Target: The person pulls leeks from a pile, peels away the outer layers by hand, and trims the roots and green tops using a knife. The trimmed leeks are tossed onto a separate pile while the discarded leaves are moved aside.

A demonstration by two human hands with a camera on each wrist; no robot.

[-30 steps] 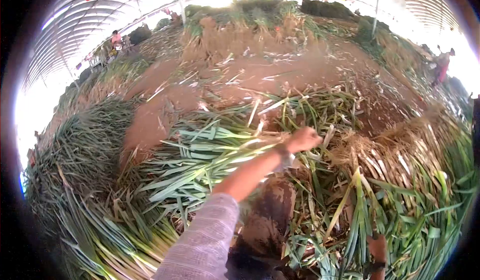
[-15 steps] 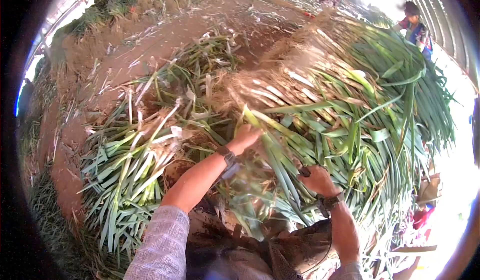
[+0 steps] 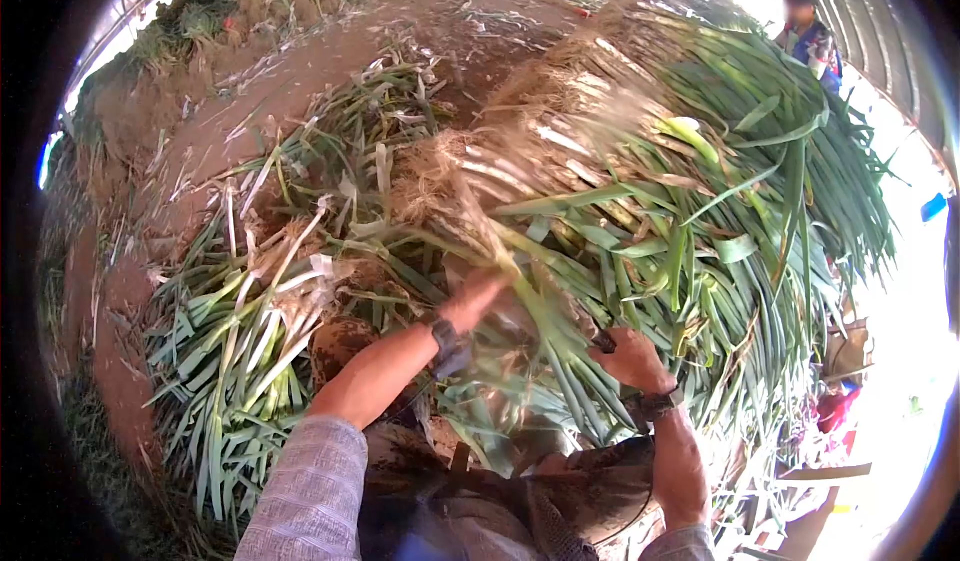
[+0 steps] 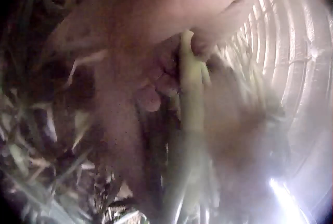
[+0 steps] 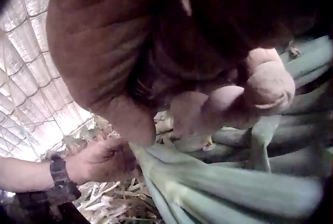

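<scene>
My left hand point(image 3: 475, 298) grips a green onion point(image 3: 553, 319) by its pale lower stalk, roots up and leaves hanging toward my lap. In the left wrist view its stalk point(image 4: 192, 96) runs down from between thumb and curled fingers. My right hand point(image 3: 635, 361) is beside the leaves, fingers curled round a narrow tool with a dark end point(image 3: 603, 341); I cannot tell what kind it is. In the right wrist view the curled fingers point(image 5: 270, 86) are close above the green leaves point(image 5: 208, 185).
A large heap of green onions point(image 3: 730, 191), roots toward the middle, lies to the right. A smaller pile point(image 3: 235, 361) with pale stalks is at the left. Brown soil point(image 3: 225, 131) with scraps stretches beyond. Another person point(image 3: 808, 36) is at the far right.
My view has swung right. The left hand has moved from above the left pile to the heap and taken hold of a green onion; the right hand has come in beside it.
</scene>
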